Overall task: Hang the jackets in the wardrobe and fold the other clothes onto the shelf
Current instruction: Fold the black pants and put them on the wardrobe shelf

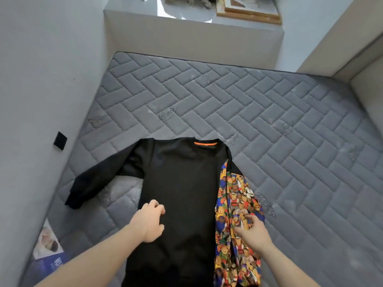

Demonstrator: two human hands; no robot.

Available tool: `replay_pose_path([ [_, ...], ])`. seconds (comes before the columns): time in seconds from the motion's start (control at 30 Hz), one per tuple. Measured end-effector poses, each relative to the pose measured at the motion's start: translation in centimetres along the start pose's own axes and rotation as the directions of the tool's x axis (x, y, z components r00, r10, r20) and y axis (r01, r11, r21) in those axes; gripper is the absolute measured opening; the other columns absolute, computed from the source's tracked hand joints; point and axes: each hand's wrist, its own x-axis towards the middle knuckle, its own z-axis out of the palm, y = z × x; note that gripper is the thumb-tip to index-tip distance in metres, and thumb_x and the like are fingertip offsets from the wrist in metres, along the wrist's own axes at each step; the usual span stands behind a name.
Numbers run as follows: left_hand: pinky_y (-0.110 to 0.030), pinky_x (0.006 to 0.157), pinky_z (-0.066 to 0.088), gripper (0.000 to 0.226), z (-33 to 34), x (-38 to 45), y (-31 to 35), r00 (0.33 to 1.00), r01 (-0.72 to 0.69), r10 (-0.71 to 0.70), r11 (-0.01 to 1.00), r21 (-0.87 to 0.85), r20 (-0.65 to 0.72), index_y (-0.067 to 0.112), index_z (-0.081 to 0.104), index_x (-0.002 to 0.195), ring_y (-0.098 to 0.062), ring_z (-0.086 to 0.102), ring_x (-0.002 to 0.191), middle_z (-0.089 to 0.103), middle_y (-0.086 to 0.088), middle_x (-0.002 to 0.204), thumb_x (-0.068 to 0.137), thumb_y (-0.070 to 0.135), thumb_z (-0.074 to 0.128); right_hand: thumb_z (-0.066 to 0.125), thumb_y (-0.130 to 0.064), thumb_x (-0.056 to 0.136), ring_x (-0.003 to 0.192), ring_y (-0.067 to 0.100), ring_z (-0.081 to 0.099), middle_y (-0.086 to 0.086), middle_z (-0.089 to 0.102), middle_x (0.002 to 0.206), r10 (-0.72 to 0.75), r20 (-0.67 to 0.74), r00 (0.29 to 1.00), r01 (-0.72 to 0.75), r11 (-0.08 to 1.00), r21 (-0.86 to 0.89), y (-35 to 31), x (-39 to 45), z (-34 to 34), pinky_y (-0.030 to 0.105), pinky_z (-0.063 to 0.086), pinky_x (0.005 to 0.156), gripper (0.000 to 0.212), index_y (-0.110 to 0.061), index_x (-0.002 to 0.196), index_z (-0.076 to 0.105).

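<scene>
- A black sweatshirt [178, 183] is laid flat on the near mattress [269, 121].
- Left hand [150, 222], loosely curled, holds nothing; right hand [253, 233] rests on the bear-print sleeve [236, 204].
- The sleeve should be folded inward squarely, creases smoothed.

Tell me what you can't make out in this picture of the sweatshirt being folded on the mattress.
Head view, the only one:
- Hem of the black sweatshirt: cut off by the bottom edge.
- Its right sleeve: covered by the bear-print panel.
- Whether the left hand touches the cloth: unclear, the fingers blur.
- What the right hand grips, if anything: fingertips merge into the print.
- Items on the ledge: cut off by the top edge.
</scene>
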Motion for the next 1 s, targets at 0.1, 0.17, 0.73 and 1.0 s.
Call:
replay_pose_path([
  [0.1, -0.035, 0.106, 0.047, 0.057, 6.2, 2.2, 1.1, 0.997, 0.003, 0.0, 0.999, -0.034, 0.072, 0.029, 0.045, 0.148, -0.018, 0.042, 0.133, 0.03, 0.008, 0.154, 0.095, 0.041, 0.059, 0.083, -0.037, 0.082, 0.14, 0.03, 0.047, 0.01, 0.047, 0.154, 0.067, 0.014, 0.998, -0.067, 0.998, -0.003, 3.7, 3.5, 2.9, 0.046, 0.043, 0.114, 0.084, -0.016, 0.152, 0.041],
  [0.17, -0.034, 0.107, 0.047, 0.062, 9.6, 4.0, 2.1, 0.995, 0.004, 0.002, 0.998, -0.056, 0.096, 0.03, 0.04, 0.152, -0.018, 0.038, 0.139, 0.023, 0.008, 0.161, 0.094, 0.042, 0.06, 0.085, -0.041, 0.079, 0.145, 0.031, 0.041, 0.01, 0.042, 0.158, 0.099, -0.015, 0.995, -0.098, 0.995, 0.029, 6.1, 5.8, 4.5, 0.05, 0.039, 0.118, 0.096, -0.016, 0.156, 0.034],
  [0.73, -0.042, 0.125, 0.025, 0.106, 26.9, 8.7, 17.1, 0.995, -0.086, 0.071, 0.971, -0.222, -0.075, 0.027, 0.004, 0.163, -0.02, 0.013, 0.155, 0.007, 0.004, 0.17, 0.081, 0.074, 0.051, 0.05, -0.02, 0.101, 0.113, 0.035, 0.06, 0.013, 0.07, 0.12, 0.241, -0.218, 0.946, -0.197, 0.959, 0.206, 21.5, 15.0, 4.9, 0.039, 0.046, 0.092, 0.019, -0.018, 0.109, 0.067],
  [1.0, -0.036, 0.121, 0.032, 0.093, 28.0, 7.8, 23.3, 0.885, -0.053, 0.153, 0.972, -0.23, 0.44, 0.037, 0.021, 0.163, -0.023, 0.028, 0.153, 0.002, 0.019, 0.171, 0.08, 0.057, 0.058, 0.073, -0.024, 0.088, 0.078, 0.027, 0.076, 0.012, 0.079, 0.095, 0.393, 0.019, 0.919, -0.221, 0.477, 0.85, 19.1, 14.6, -6.9, 0.038, 0.061, 0.068, 0.025, -0.007, 0.106, 0.075],
])
